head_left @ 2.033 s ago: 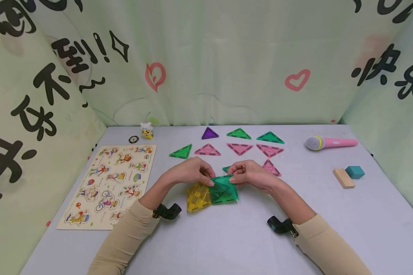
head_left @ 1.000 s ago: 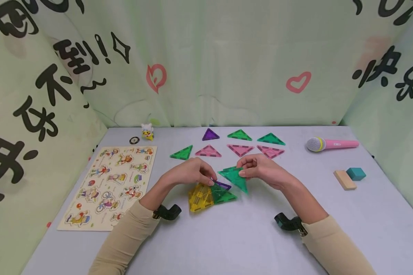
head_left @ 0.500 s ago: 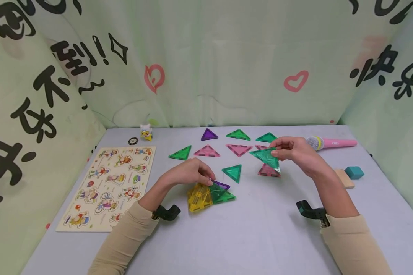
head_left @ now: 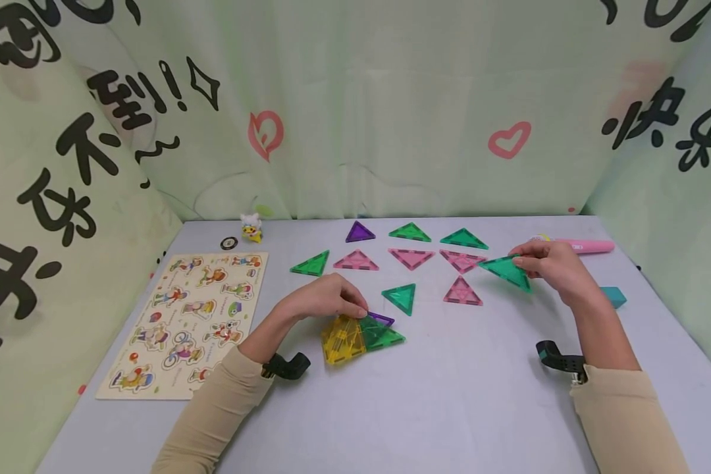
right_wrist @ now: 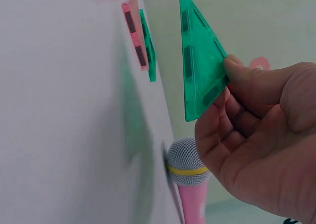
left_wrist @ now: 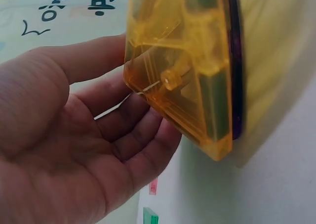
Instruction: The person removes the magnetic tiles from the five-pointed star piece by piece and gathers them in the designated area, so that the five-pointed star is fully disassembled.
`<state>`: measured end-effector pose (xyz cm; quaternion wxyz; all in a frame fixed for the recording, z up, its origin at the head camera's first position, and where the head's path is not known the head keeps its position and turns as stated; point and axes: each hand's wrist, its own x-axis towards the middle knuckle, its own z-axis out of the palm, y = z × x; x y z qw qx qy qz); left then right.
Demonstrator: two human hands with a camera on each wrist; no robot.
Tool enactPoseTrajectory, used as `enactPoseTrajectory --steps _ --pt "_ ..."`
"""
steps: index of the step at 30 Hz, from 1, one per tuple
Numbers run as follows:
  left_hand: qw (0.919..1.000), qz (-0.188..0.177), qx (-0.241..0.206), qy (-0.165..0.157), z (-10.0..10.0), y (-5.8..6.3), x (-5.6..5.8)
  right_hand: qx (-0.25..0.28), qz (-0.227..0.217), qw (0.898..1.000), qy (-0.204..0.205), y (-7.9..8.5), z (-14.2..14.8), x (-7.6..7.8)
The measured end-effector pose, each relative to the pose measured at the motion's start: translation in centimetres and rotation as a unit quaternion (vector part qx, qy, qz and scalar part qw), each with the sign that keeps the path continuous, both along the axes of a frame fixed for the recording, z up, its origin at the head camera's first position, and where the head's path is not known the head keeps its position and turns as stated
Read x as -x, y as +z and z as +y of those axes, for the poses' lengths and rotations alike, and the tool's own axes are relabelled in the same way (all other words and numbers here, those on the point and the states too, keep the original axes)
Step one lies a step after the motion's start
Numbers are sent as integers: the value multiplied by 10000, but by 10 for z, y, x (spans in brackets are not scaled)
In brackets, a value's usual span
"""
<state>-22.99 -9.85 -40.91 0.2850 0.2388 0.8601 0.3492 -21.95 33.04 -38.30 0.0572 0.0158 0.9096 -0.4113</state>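
My right hand [head_left: 548,266] pinches a green triangular magnetic tile [right_wrist: 201,61] by one corner, raised over the table at the right of the tile rows. With thumb and fingers my left hand [head_left: 328,297] grips the top of a group of joined magnetic tiles. That group has a yellow part [head_left: 342,341] at the left, a green tile [head_left: 385,334] at the right and a purple tile [head_left: 382,318] behind. In the left wrist view the yellow part [left_wrist: 173,70] stands upright against the fingers. Nearby lie a loose green triangle [head_left: 400,299] and a pink triangle [head_left: 463,291].
Farther back lie several pink, green and purple triangles [head_left: 411,257]. A wooden picture puzzle board [head_left: 178,322] lies at the left, with a small toy figure [head_left: 251,227] and a black ring [head_left: 229,243] behind it. A pink microphone [head_left: 586,246] and a teal block [head_left: 615,296] are at the right.
My right hand has lifted a green triangular tile off the joined group and carried it right, past the pink triangles. My left hand stays on the group, where the purple tile now shows.
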Motion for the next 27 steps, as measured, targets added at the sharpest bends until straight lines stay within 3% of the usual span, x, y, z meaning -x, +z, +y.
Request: enactPoseTrajectory --steps 6,12,20,27 --pt "9999 34 131 27 0 -2 -1 20 -296 9995 -133 -18 10 4" --pt "9996 -51 29 -275 1 -3 -1 -121 -523 9981 -307 -33 14 7" --pt "9990 61 -60 -430 3 -6 -1 -304 -482 9970 -516 -35 11 7" --pt "9987 139 -161 -459 4 -4 -2 -45 -367 9972 -645 -28 9 3"
